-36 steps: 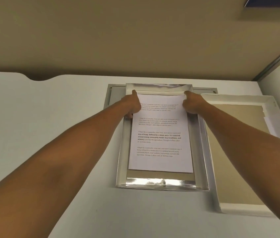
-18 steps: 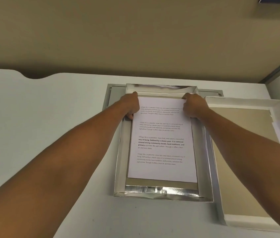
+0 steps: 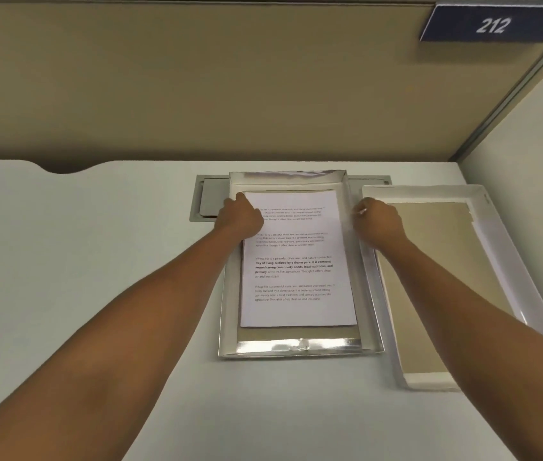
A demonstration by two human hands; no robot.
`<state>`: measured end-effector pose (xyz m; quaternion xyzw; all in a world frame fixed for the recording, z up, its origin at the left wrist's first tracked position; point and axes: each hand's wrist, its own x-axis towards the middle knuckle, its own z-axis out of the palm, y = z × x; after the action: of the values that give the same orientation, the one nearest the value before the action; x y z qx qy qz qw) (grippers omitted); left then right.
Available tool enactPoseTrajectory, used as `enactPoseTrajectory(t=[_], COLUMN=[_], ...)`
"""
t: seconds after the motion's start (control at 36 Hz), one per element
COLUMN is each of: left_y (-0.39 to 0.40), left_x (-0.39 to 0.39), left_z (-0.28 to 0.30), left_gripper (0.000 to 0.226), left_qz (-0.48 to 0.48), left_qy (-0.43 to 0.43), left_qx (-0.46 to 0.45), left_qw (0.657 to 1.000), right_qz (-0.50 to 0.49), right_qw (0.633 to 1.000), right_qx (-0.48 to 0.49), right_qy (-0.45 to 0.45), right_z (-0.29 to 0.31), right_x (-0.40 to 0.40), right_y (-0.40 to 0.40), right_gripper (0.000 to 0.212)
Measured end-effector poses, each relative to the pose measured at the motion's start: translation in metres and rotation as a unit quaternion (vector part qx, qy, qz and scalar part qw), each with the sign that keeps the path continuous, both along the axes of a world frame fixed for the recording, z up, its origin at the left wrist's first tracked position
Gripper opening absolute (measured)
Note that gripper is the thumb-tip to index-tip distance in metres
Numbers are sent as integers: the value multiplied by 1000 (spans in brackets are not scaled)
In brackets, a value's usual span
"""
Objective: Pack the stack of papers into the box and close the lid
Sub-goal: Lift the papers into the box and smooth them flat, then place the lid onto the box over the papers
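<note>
1. The right hand has left the far right corner of the papers and now sits over the box wall, beside the lid.
2. Its fingers appear curled; contact with the wall cannot be confirmed.
3. The far right corner of the papers is now uncovered.
4. The view has tilted up: a sign reading 212 is now fully visible.

white desk | tan partition wall | blue sign "212"
</note>
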<state>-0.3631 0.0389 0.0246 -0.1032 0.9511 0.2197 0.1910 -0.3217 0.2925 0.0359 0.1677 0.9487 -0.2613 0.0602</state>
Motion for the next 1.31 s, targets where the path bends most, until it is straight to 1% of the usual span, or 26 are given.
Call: enactPoseTrajectory(t=[0.08,0.19,0.28,0.36,0.39,0.44,0.47,0.56,0.61,0.64,0.69,0.72,0.86,0.97,1.17,1.25,1.31], left_y=[2,4,9,15,16,18,18,20,21,22,23,23,28,34,36,29,23], left_x=[19,44,63,78,82,91,95,104,109,111,118,121,133,141,147,150,154], left_z=[7,18,26,31,31,32,32,30,31,31,35,37,46,59,78,84,88], left_gripper=[61,56,54,58,61,65,66,68,67,67,67,66,66,61,54,52,51], left_qz=[-2,1,1,6,10,20,24,26,27,27,21,17,4,-5,19,35,42], left_qy=[16,23,29,25,21,7,2,-6,-9,-11,-17,-20,-26,-20,-8,-4,-5], left_qx=[38,73,86,103,114,149,166,192,201,205,216,220,239,269,320,342,357], left_qw=[999,997,996,994,993,989,986,981,979,978,976,975,971,963,947,939,933], right_qz=[-20,-34,-38,-26,-19,-11,-11,-16,-18,-23,-35,-42,-72,-91,-33,-28,-13], right_qw=[999,997,997,992,990,985,983,980,982,983,987,988,991,989,979,974,972], right_qx=[-15,-42,-30,4,15,39,50,69,74,74,82,87,108,107,152,144,125], right_qy=[-20,-48,-67,-120,-137,-165,-175,-185,-175,-165,-136,-117,-25,46,130,175,197], right_z=[3,2,-1,2,2,3,3,2,7,13,26,33,77,110,165,189,208], right_x=[31,67,91,113,119,132,138,152,159,161,165,166,165,166,174,180,185], right_y=[11,21,25,23,22,21,20,16,14,12,10,10,8,4,-9,-19,-28], right_gripper=[26,27,30,33,31,16,12,12,18,17,10,10,21,27,19,10,17])
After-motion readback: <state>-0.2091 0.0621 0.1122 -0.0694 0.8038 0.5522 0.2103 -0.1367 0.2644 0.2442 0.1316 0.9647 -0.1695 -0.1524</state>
